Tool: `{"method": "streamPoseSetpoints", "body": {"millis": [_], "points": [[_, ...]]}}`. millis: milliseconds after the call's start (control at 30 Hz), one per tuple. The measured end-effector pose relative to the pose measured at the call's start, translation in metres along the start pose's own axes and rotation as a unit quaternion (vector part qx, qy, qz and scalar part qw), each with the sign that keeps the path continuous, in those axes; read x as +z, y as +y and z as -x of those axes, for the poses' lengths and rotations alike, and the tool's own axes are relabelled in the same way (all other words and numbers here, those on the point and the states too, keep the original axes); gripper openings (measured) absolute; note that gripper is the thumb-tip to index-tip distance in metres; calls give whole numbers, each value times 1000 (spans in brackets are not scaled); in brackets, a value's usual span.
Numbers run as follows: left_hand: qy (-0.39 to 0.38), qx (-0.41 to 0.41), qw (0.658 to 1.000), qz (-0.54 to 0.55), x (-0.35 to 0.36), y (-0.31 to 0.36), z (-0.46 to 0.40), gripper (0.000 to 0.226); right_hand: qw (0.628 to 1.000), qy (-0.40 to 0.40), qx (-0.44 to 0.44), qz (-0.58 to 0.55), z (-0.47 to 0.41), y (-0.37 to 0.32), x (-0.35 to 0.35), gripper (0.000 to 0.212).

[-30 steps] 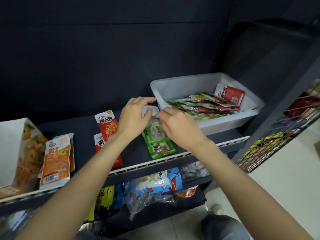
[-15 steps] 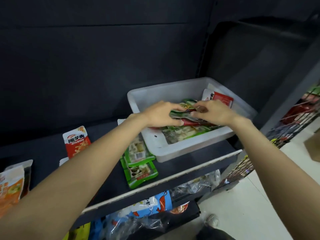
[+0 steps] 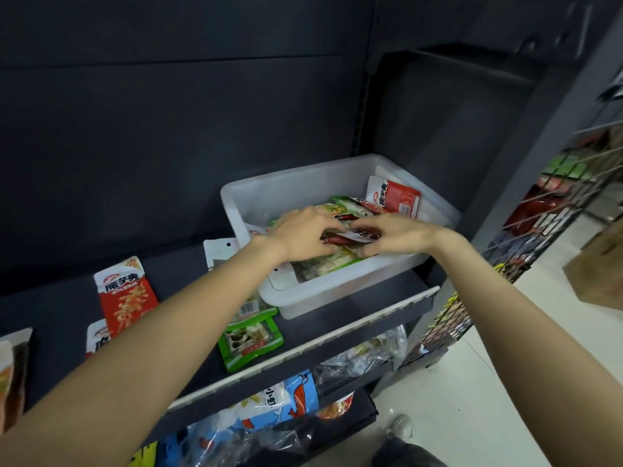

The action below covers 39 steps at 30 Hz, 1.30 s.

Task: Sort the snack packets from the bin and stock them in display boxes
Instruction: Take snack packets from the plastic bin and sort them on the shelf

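A translucent white bin (image 3: 303, 187) stands on the dark shelf (image 3: 364, 298), with several green and red snack packets heaped inside. Both hands are in the bin. My left hand (image 3: 300, 232) and my right hand (image 3: 394, 235) together grip a dark red and white packet (image 3: 350, 235) on top of the heap, fingers curled on its ends. A red and white packet (image 3: 394, 197) leans on the bin's far right wall. Green packets (image 3: 251, 342) lie on the shelf left of the bin, partly under my left forearm. Red packets (image 3: 126, 298) lie further left.
An orange packet (image 3: 10, 375) shows at the left edge. The lower shelf holds blue and white bags (image 3: 286, 396) and clear plastic wrapping (image 3: 364, 355). A wire rack (image 3: 526, 251) of goods stands to the right, with a brown box (image 3: 600, 264) on the pale floor.
Both hands left the green packets on the shelf and went right into the bin. They now grip a dark red and white packet there. The view has swung right.
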<state>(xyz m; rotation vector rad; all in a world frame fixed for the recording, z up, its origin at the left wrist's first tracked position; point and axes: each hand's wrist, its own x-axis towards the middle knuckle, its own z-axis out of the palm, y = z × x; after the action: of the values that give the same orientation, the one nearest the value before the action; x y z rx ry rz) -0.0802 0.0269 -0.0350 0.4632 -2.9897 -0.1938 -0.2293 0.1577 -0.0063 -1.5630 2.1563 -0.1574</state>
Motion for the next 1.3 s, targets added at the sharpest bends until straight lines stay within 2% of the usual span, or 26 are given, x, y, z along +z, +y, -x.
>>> {"method": "streamPoseSetpoints", "body": {"millis": [67,133,167,267,433,533,600,633,700,800,900,1000,1067,1133,1200,1300], "points": [[41,15,999,-13,1,9,-2,37,993,120,-8,9,-4,6,3,40],[112,-4,994,-4,3,19,-4,31,967,253,-3,-3,-4,10,7,25],[147,-24,989,13,2,22,-6,27,956,294,-6,-19,-2,10,8,21],[194,-79,975,73,-5,27,-7,20,945,321,-33,-56,6,9,8,19],[191,-115,959,177,-11,15,2,15,955,291,-19,-53,9,14,8,14],[233,-126,898,350,-25,16,19,7,923,360,-45,-126,13,0,9,10],[283,-124,829,467,-41,18,39,5,882,421,-68,-201,19,-23,6,9],[295,-126,792,519,-48,19,52,12,864,429,-78,-253,22,-38,4,8],[281,-141,745,589,-59,22,80,32,828,397,-94,-384,26,-70,2,7],[228,-161,737,615,-56,27,130,45,804,329,-104,-484,25,-118,19,9],[263,-220,744,574,-38,12,182,50,825,261,-112,-488,14,-162,62,11],[272,-296,740,539,-22,-10,232,52,876,162,-116,-440,5,-201,112,35],[249,-342,778,465,-15,-22,260,52,907,127,-106,-388,-1,-223,140,47],[212,-377,823,369,-10,-35,282,56,911,79,-90,-395,-7,-242,162,50],[182,-396,843,316,-5,-49,299,54,909,36,-75,-409,-14,-257,179,50],[139,-423,852,276,5,-65,315,59,917,19,-83,-389,-24,-275,196,50]]}}
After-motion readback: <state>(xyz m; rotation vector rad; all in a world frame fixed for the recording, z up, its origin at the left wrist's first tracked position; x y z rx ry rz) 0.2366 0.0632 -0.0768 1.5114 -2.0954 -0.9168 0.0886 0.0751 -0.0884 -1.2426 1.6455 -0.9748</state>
